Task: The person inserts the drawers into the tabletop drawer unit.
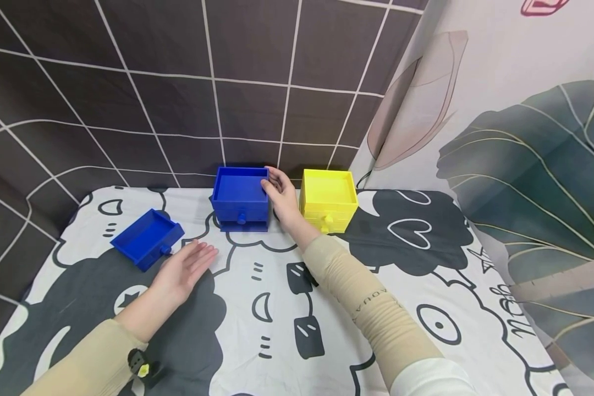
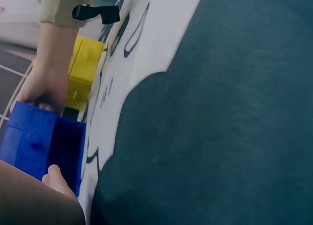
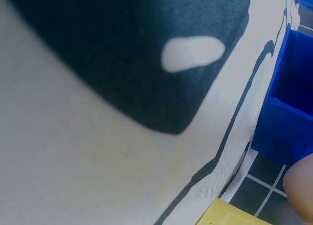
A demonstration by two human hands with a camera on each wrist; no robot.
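Observation:
A blue box (image 1: pixel 241 190) with an open tray-like top stands against the dark backdrop. Its upper drawer has a round knob, and the left wrist view shows a hollow slot (image 2: pixel 67 144) beneath that drawer. My right hand (image 1: pixel 283 201) holds the box's right side, thumb over the top rim. A loose blue drawer (image 1: pixel 146 236) lies on the cloth at left, its knob toward me. My left hand (image 1: pixel 183 272), palm up with straight fingers, hovers just right of that knob and holds nothing. In the left wrist view, my left fingers (image 2: pixel 59 181) appear before the slot.
A yellow box (image 1: pixel 329 198) with a knob stands right of the blue one, close beside my right wrist. White cloth (image 1: pixel 257 363) with black cartoon prints covers the table. The dark grid-lined backdrop (image 1: pixel 247 44) rises behind, and a leaf-patterned curtain (image 1: pixel 539 165) hangs at right.

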